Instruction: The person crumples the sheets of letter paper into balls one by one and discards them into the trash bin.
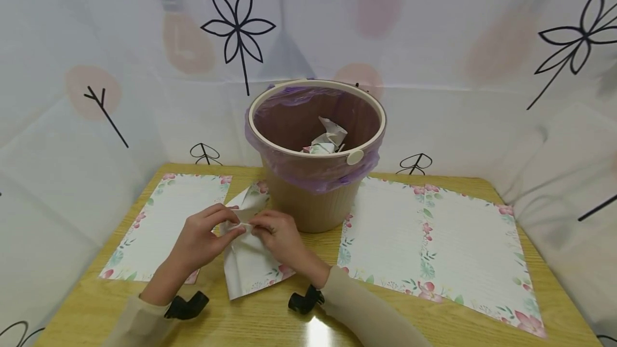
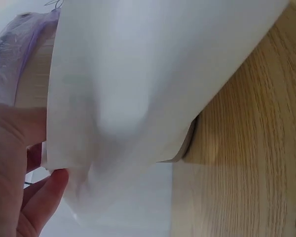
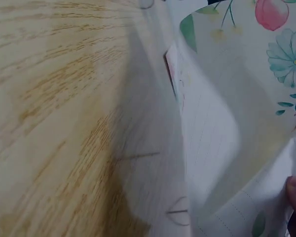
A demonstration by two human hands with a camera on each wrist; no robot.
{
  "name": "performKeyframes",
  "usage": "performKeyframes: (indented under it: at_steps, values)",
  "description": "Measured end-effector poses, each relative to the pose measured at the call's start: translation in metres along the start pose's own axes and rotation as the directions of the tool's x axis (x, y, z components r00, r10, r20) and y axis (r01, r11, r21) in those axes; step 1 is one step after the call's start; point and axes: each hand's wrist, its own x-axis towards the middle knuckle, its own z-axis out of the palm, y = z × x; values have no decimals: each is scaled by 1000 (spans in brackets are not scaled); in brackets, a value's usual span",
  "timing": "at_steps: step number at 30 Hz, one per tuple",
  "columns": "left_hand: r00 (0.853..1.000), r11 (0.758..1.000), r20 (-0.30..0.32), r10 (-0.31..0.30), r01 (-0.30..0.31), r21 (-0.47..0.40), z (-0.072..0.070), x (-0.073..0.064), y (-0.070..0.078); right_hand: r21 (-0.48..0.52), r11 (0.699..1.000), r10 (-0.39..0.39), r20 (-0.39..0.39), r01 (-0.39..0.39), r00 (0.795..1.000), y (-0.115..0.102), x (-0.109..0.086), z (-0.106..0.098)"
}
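A sheet of floral-bordered paper (image 1: 251, 268), creased and bent, is between my hands in front of the bin. My left hand (image 1: 202, 235) pinches the sheet near its middle with thumb and fingers. Close beside it, the right hand (image 1: 281, 239) pinches the same bunched spot. In the left wrist view, the sheet's plain white face (image 2: 123, 64) curves down from the fingertips (image 2: 52, 190). The right wrist view shows the paper's printed border (image 3: 286, 61) with pink and teal flowers; only a bit of that hand appears at the right edge.
A beige bin (image 1: 313, 205) lined with a purple bag (image 1: 308, 173) stands behind my hands, crumpled paper (image 1: 328, 138) inside. One flat floral sheet (image 1: 168, 224) lies on the left of the wooden table (image 1: 250, 323); two more sheets (image 1: 385, 229) lie on the right. Printed cloth hangs behind.
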Motion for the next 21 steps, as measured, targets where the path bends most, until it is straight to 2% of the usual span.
performKeyframes:
  at_steps: [3, 9, 12, 15, 19, 21]
  values:
    - [1000, 1000, -12, 12, -12, -14, 0, 1, 2, 0, 1000, 28, 16, -28, 999, -1, 1, 1]
    - [1000, 999, -16, -8, 7, -34, -2, 2, 4, 0, 998, 67, 31, -68, 997, -4, 3, 3]
    - [1000, 999, -19, -16, 15, -41, -3, 1, 3, -38, 997, 64, 9, -64, 998, -4, 5, 3]
    - [1000, 999, -21, -4, 3, -42, -3, -1, 1, -107, 994, 18, 8, -17, 1000, -4, 7, 1]
    - [999, 997, -8, 45, -45, -62, -5, -2, -1, -176, 983, -43, 108, 62, 993, -3, 10, -3]
    - [998, 994, 5, 69, -69, -86, -6, -2, -2, -182, 981, -32, 176, 64, 984, -3, 12, -5]
